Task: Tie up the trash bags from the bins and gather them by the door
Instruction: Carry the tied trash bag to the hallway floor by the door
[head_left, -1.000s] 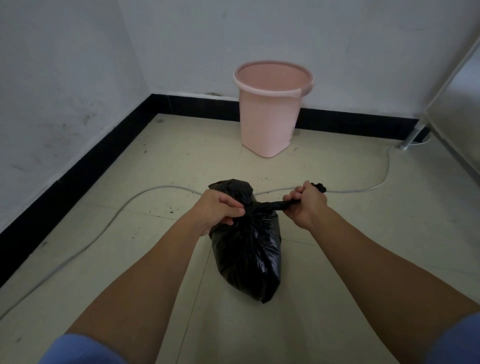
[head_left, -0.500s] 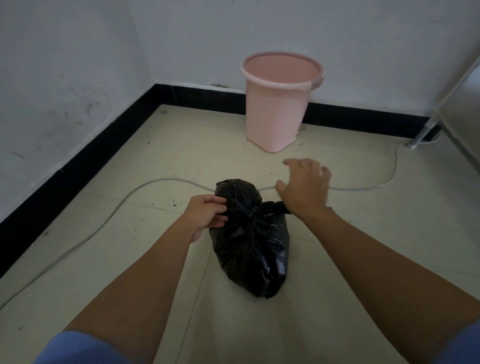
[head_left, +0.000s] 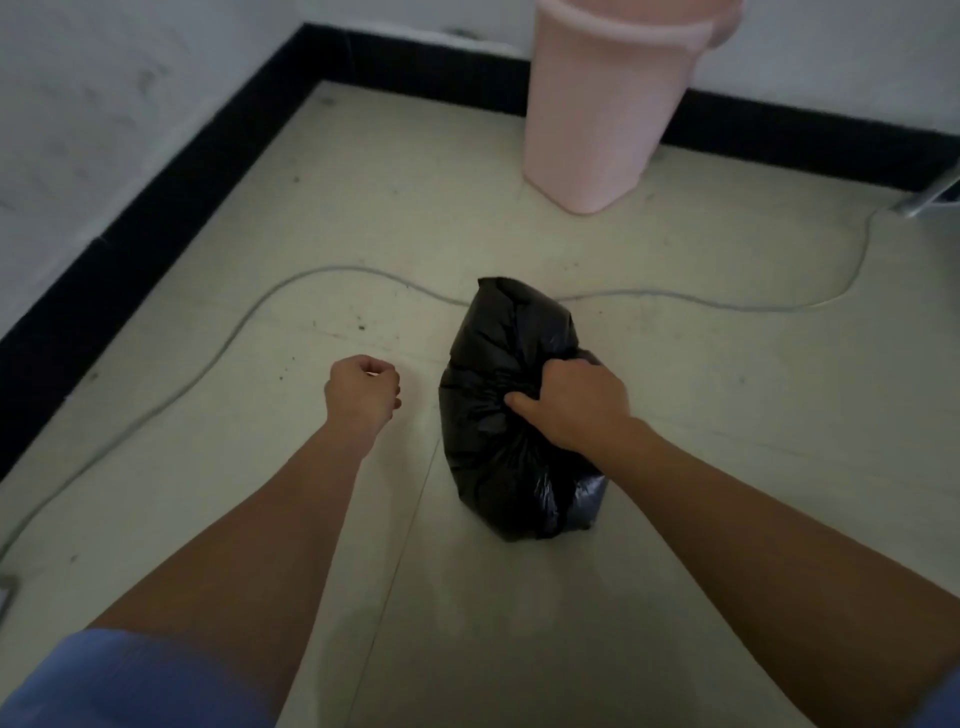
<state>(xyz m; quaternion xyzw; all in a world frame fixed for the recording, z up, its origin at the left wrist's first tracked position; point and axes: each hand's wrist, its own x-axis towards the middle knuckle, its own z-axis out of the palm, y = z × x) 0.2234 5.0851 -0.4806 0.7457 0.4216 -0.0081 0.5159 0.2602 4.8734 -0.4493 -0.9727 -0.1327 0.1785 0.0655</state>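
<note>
One view only, head camera. Right hand (head_left: 571, 408) clamped on the gathered neck of the black trash bag (head_left: 498, 467), fingers and thumb curled round the bunched plastic, likely gripping there to lift it for the carry. Bag sits on the floor (head_left: 675, 571), near the pink bin (head_left: 608, 114) but apart from it; grey cable (head_left: 311, 275) passes at its far end. Left hand (head_left: 362, 395) beside the bag, not touching, fingers curled in, holding nothing. Hidden: knot under the right hand, can't tell if tied. Bin rim cut off at top. Door not in view. Frame dim, slightly blurred.
</note>
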